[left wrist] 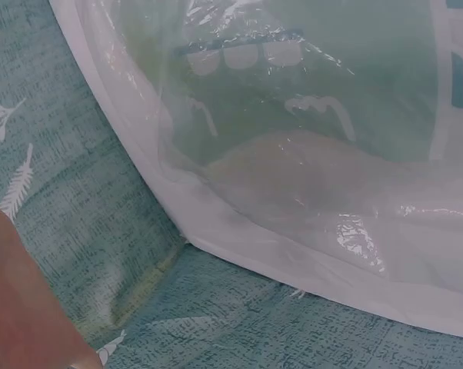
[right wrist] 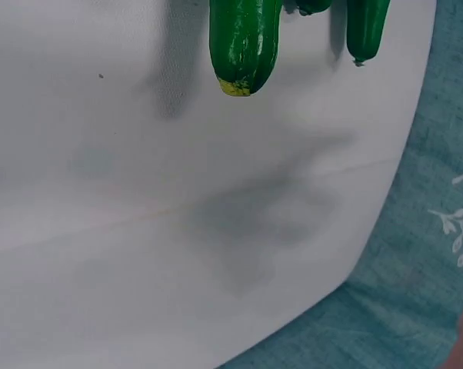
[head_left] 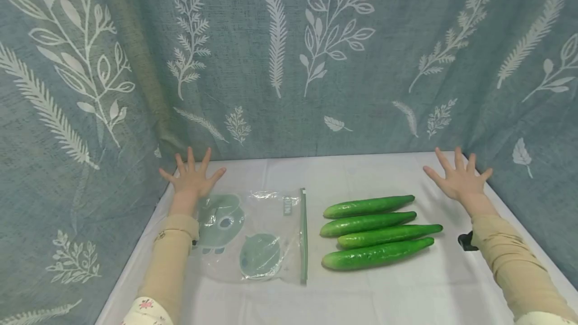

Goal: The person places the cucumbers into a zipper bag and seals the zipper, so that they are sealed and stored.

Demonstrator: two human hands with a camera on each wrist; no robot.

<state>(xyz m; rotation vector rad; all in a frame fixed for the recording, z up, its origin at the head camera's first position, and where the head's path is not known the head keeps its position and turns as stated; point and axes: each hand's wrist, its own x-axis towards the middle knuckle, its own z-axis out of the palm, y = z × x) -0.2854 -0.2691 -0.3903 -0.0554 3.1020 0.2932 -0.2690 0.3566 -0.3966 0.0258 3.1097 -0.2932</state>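
My left hand [head_left: 191,180], fingers spread wide, is over the far left of the white table, just beyond the upper left corner of a clear zip bag [head_left: 266,222]. The bag lies flat, printed with green cartoon shapes, its green zip edge [head_left: 304,234] facing right. My right hand [head_left: 462,179] is spread over the far right and holds nothing. Several green cucumbers [head_left: 379,255] lie side by side between the bag and that hand. In the right wrist view, cucumber ends [right wrist: 245,50] show at the top, with the hand's shadow on the table.
A white cloth-like surface covers the table [head_left: 338,300]. Blue-green curtains [head_left: 289,64] with white leaf prints rise behind it and along both sides. A small black object [head_left: 467,241] shows at the right wrist, by the sleeve.
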